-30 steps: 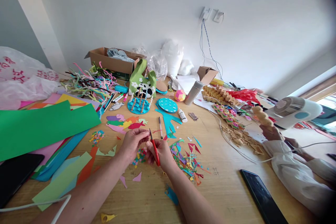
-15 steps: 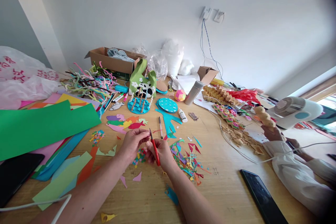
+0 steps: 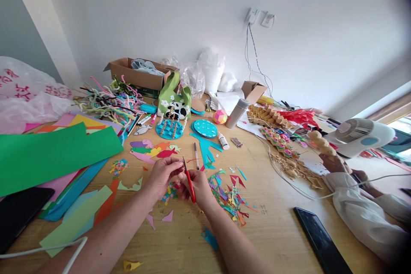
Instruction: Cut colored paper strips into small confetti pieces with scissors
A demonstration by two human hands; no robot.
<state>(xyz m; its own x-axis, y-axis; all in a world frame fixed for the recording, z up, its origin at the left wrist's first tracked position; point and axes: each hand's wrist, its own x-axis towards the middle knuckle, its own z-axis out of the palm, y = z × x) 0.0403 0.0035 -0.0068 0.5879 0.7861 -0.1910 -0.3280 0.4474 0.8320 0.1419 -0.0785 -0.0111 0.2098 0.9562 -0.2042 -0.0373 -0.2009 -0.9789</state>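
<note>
The right grip [image 3: 199, 186] is closed on the red handles of the scissors [image 3: 190, 188], whose blades point away from the person, right beside the left grip [image 3: 163, 174]. That left grip is pinched narrow; whether a small piece sits in it, I cannot tell. Below the two grips, round paper dots [image 3: 166, 199] lie on the bench [image 3: 269, 231]. Near the right grip, on its right, spreads a heap of paper scraps [image 3: 229, 199]. A pen [image 3: 196, 156] lies just beyond the right grip, paper fish [image 3: 156, 150] beyond the left. Well left of the left grip is green paper [image 3: 61, 154]; well right of the right grip, a phone [image 3: 321, 239].
</note>
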